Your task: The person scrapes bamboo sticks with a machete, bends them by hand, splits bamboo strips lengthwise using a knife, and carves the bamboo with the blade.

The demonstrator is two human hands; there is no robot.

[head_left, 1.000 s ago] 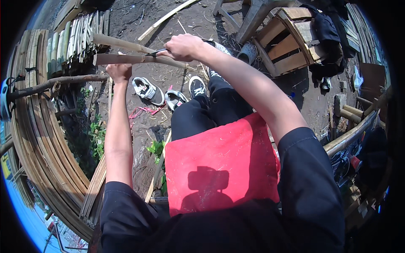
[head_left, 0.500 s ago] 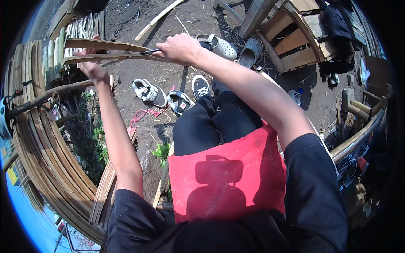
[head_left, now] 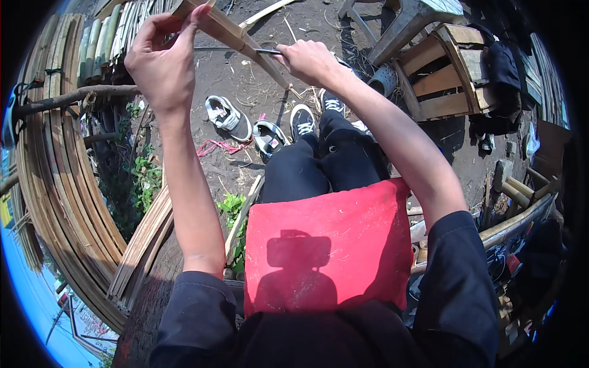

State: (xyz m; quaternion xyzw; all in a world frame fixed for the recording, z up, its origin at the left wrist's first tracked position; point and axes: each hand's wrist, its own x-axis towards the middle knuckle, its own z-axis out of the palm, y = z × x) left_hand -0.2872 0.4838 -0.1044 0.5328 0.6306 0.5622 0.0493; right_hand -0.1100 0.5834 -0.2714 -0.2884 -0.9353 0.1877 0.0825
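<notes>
My left hand (head_left: 164, 69) is raised at the upper left, its thumb and fingers closed on the top end of a flat bamboo strip (head_left: 228, 32). From there the strip slopes down to the right, toward the ground beyond my feet. My right hand (head_left: 310, 63) grips a thin-bladed knife (head_left: 267, 51), its handle mostly hidden in the fist. The blade lies across the strip, and its thin tip end shows on the far left side; whether it passes through or behind the bamboo I cannot tell. A red cushion (head_left: 331, 230) lies on my lap.
Long bamboo slats (head_left: 67, 165) are stacked at the left beside a branch pole (head_left: 80, 98). Loose sneakers (head_left: 228, 118) and pink string (head_left: 218, 147) lie on the dirt. A wooden crate (head_left: 438, 76) and a bench (head_left: 411, 24) stand at the upper right, near a grey clog (head_left: 384, 80).
My left hand has come up and closed on the strip end, where its fingers were spread before. The bamboo has swung from nearly level to a steep slope, and my right hand has moved right.
</notes>
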